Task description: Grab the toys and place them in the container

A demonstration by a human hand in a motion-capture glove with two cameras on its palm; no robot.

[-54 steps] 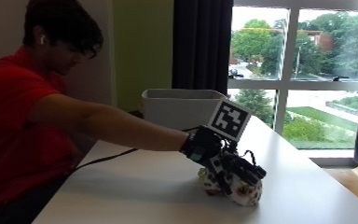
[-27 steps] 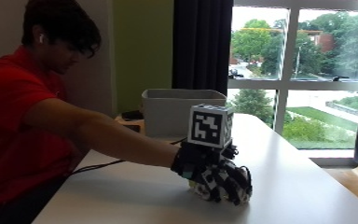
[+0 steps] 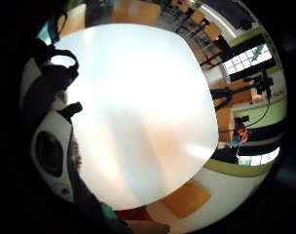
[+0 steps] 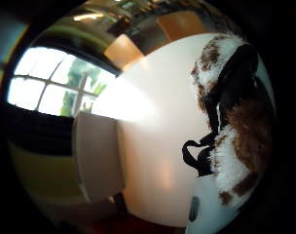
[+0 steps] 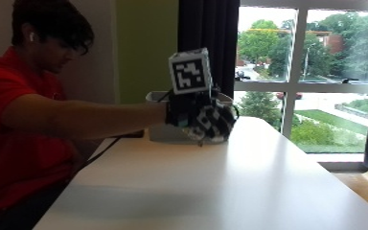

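My gloved right hand (image 5: 193,112) is raised above the white table (image 5: 235,187) and grips a brown-and-white plush toy (image 5: 212,125). It hangs just in front of the grey container (image 5: 162,132) at the table's far end. In the thumb side palm view the plush toy (image 4: 231,122) fills the space beside the palm, with black straps across it, and the container (image 4: 97,156) stands further off on the table. The little finger side palm view shows only bare table (image 3: 138,112) below the hand.
A large window (image 5: 311,72) runs along the right side, a dark curtain (image 5: 206,43) hangs behind the container. A black cable (image 5: 104,148) trails from the arm onto the table's left edge. Wooden chairs (image 3: 187,200) stand beside the table.
My hand closed on the plush toy on the table, then lifted it up and carried it back toward the container.
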